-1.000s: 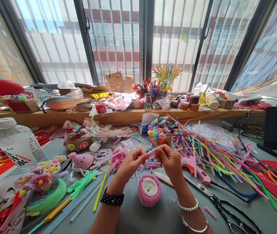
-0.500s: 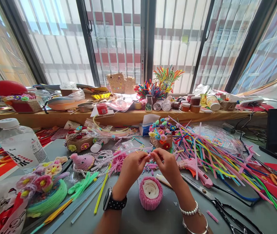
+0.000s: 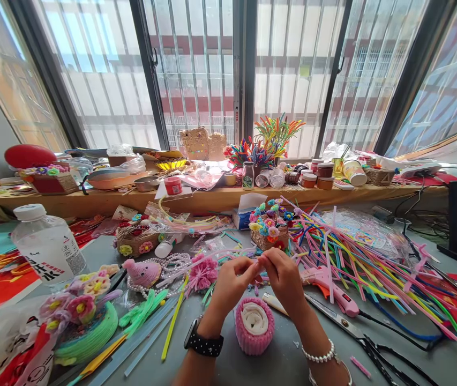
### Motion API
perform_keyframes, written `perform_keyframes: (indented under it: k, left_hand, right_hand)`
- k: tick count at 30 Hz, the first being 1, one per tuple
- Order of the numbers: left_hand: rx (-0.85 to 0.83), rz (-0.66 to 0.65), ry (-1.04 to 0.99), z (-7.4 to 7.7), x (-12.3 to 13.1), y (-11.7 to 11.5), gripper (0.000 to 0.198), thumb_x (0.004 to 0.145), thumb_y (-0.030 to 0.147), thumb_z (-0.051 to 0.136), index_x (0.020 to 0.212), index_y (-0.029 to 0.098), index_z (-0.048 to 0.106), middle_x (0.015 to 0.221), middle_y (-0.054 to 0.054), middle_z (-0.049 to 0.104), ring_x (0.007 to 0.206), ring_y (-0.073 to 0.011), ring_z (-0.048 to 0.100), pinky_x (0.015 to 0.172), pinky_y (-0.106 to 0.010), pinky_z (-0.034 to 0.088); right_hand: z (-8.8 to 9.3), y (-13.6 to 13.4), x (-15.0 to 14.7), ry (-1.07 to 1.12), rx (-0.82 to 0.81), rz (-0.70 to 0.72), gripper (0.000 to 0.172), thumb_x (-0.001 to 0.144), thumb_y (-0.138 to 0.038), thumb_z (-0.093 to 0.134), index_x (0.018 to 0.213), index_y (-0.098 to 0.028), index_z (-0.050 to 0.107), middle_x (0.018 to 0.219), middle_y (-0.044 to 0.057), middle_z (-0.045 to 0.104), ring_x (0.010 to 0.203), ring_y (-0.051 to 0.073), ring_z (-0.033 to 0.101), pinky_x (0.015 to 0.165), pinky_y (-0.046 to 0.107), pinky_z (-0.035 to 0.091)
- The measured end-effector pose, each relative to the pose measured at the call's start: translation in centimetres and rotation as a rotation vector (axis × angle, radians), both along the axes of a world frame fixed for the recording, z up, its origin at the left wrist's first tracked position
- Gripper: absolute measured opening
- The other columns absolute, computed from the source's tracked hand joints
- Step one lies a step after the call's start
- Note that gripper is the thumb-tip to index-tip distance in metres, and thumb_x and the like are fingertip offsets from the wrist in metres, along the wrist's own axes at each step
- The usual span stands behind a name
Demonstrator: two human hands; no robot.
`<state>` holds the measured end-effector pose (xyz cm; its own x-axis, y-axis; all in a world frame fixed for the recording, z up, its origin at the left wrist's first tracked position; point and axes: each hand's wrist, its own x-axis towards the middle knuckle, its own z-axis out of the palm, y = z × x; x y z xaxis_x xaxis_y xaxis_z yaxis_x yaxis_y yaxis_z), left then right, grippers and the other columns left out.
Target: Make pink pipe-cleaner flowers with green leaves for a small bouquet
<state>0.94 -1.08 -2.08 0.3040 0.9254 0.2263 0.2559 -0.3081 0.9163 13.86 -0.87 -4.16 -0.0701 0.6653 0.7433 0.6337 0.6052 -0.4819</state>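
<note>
Two bare hands meet over a cluttered grey craft table point(image 3: 276, 364), seen from the person's own head. The left hand point(image 3: 232, 281) is curled almost closed, with thumb and forefinger pinched together. The right hand point(image 3: 286, 276) is curled the same way, and its fingertips touch those of the left. Between them they pinch one end of a pale pink pipe cleaner point(image 3: 236, 252). This thin fuzzy strand runs from the fingertips out towards 9 o'clock, low over the table. Exactly how the end is bent between the fingers is too small to tell.

At 6 o'clock from the hands, just beside the wrists, stands a small round pink cup point(image 3: 254, 325). It is upright, its wall is fuzzy, and something white fills its inside.

A black watch point(image 3: 204, 342) sits on the left wrist and a white bead bracelet point(image 3: 319, 355) on the right.

At 3 o'clock, near the right hand, lies a pink glue gun point(image 3: 332, 287), with scissors point(image 3: 332, 316) at 4 o'clock. Beyond them spreads a loose pile of coloured pipe cleaners point(image 3: 365, 257). At 12 o'clock stands a little basket of flowers point(image 3: 270, 228). Well apart at 9 o'clock is a water bottle point(image 3: 47, 249).
</note>
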Motion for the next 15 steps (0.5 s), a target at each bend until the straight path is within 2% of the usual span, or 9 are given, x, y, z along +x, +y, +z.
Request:
perform_keyframes:
  k: [5,9,15]
  left_hand:
    - [0.221,0.030,0.118,-0.04,0.44,-0.15,0.038,0.080,0.039,0.037,0.054,0.016,0.051,0.055,-0.001,0.054,0.055,-0.0120,0.049,0.058,-0.023,0.036]
    - [0.218,-0.020,0.162,-0.42,0.79,0.00,0.041,0.083,0.038,0.029,0.051,0.017,0.045,0.049,0.002,0.045,0.050,-0.0108,0.043,0.052,-0.023,0.031]
    - [0.210,-0.026,0.108,-0.39,1.05,-0.07,0.040,0.082,0.041,0.030,0.051,0.018,0.042,0.049,0.002,0.042,0.049,-0.0107,0.040,0.051,-0.023,0.030]
  right_hand:
    - [-0.25,0.16,-0.16,0.106,-0.020,-0.003,0.026,0.085,-0.026,0.033,0.064,-0.019,0.045,0.060,0.001,0.049,0.058,0.014,0.046,0.055,0.024,0.034]
    - [-0.05,0.00,-0.11,0.146,-0.079,0.028,0.030,0.086,-0.028,0.031,0.059,-0.019,0.042,0.056,-0.001,0.046,0.055,0.013,0.045,0.054,0.023,0.034]
    - [0.01,-0.33,-0.82,0.186,-0.037,-0.033,0.031,0.085,-0.027,0.032,0.056,-0.019,0.041,0.054,-0.001,0.045,0.054,0.012,0.043,0.052,0.023,0.032]
